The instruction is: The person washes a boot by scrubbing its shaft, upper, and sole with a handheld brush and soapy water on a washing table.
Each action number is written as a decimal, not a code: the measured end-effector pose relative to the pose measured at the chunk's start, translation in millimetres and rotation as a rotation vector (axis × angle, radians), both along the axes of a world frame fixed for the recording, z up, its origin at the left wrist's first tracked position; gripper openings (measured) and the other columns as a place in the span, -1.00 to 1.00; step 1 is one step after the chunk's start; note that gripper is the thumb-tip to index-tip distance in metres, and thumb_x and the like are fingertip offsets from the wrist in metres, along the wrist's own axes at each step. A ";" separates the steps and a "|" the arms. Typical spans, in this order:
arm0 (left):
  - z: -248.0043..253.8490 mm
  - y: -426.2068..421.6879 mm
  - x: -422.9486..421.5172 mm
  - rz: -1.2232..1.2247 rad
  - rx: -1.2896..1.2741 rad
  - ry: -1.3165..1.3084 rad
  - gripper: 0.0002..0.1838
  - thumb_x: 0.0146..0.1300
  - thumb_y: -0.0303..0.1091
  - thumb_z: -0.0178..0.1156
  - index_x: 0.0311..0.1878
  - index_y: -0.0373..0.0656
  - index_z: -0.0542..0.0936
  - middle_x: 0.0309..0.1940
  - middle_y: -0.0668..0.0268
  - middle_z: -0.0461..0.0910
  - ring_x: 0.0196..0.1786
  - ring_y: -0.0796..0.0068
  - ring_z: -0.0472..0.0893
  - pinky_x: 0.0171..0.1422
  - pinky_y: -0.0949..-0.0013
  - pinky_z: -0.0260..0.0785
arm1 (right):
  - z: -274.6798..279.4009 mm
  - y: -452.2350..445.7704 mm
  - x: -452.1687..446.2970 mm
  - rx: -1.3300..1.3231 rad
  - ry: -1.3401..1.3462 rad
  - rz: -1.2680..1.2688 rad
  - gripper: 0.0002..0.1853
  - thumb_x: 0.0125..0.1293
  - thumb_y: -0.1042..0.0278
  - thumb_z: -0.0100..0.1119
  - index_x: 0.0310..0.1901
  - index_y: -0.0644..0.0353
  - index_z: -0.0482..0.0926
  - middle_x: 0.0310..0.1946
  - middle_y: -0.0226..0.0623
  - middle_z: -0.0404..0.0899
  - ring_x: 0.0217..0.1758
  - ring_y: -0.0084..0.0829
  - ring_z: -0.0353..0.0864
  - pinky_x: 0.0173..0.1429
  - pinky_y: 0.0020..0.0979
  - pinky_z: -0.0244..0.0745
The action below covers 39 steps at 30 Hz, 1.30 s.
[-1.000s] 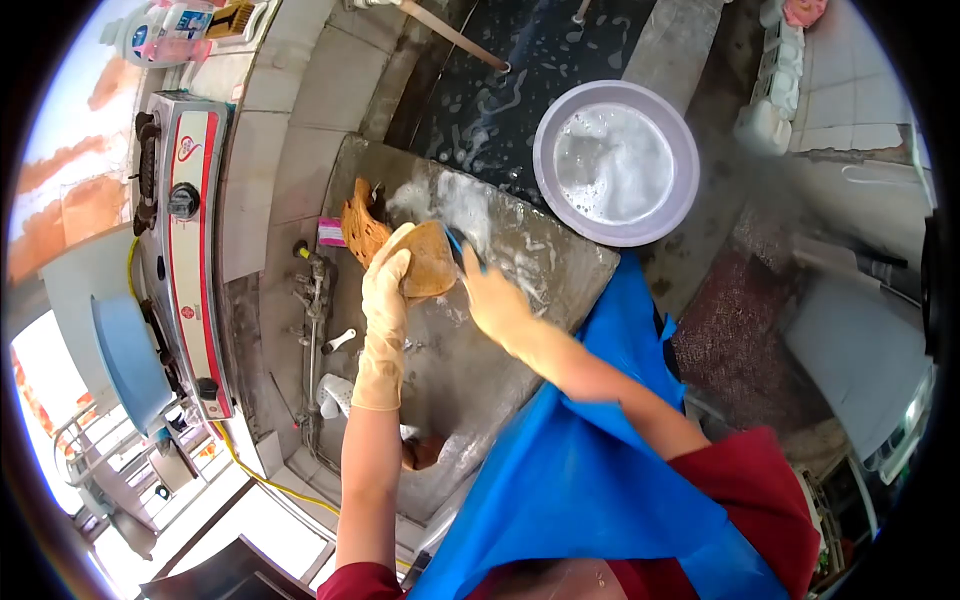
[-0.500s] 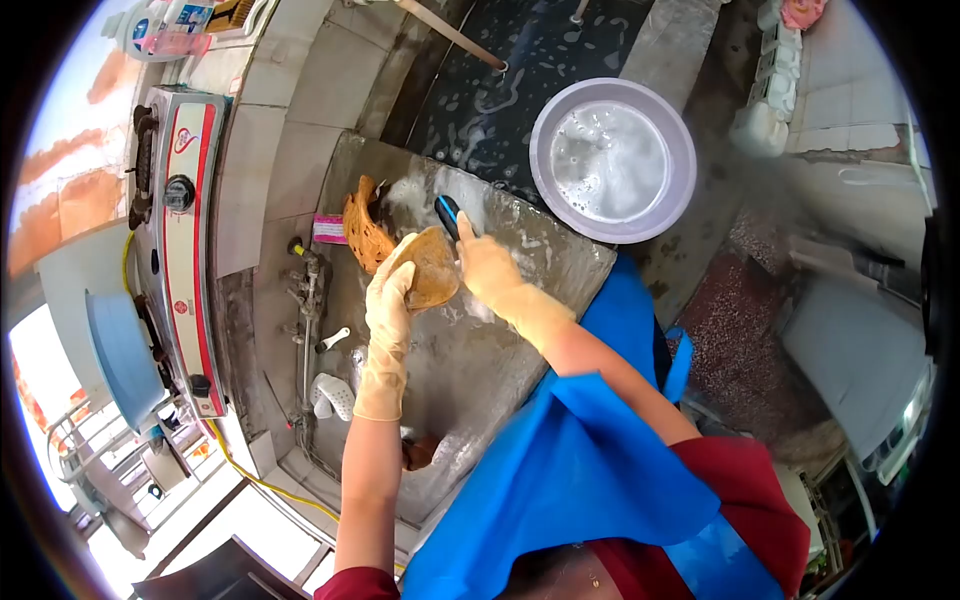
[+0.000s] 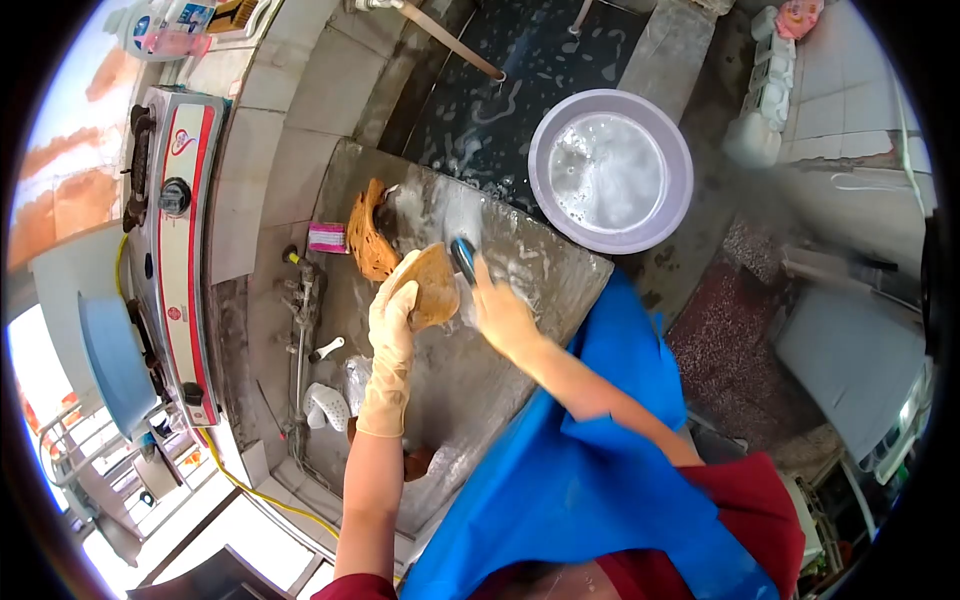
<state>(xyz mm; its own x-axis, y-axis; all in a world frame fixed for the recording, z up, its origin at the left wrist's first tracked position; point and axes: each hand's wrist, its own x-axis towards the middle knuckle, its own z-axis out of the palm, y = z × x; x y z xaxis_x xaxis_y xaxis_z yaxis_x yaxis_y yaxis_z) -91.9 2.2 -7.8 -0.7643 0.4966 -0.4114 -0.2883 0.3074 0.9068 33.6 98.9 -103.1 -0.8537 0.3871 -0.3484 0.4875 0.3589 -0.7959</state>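
My left hand [image 3: 392, 325], in a pale rubber glove, grips a tan-brown, slightly curved slab [image 3: 433, 287] by its edge, tilted up over the wet concrete slab. Close by on the right, my gloved right hand [image 3: 505, 318] is closed on a black brush [image 3: 463, 258] with a blue stripe, apart from the piece's right edge. The bristles cannot be made out. An orange-brown curved piece with small holes [image 3: 370, 235] lies just beyond my left hand. A pink-and-white sponge [image 3: 328, 237] sits beside it.
A lilac basin [image 3: 683, 178] of sudsy water stands at the slab's far right corner, next to dark water. Along the left wall run a tap and pipe [image 3: 303, 300]. A white scrubber [image 3: 327, 405] and a small white-handled tool [image 3: 328, 348] lie near it. A gas stove [image 3: 180, 260] stands left.
My right hand and the brush have shifted slightly down and to the right, away from the brown piece. The brown piece is more steeply tilted. The whole view has moved a little.
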 end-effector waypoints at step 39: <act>-1.3 -57.2 31.2 0.162 0.151 0.008 -0.29 0.41 -0.02 0.07 0.46 -0.27 0.23 0.40 0.13 0.31 0.42 0.22 0.34 0.42 0.16 0.30 | 24.8 67.1 70.3 -0.012 -0.107 0.099 -0.35 0.42 0.19 -0.03 0.51 -0.08 0.08 -0.20 0.14 0.59 -0.12 0.09 0.64 -0.01 0.03 0.54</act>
<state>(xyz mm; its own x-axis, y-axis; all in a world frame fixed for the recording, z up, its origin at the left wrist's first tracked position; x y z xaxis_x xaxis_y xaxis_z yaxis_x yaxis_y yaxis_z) -60.6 -55.0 -9.1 -0.8421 0.4225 -0.3352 -0.3157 0.1177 0.9415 104.0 165.9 -78.3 -0.8449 0.2983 -0.4440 0.5330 0.3998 -0.7457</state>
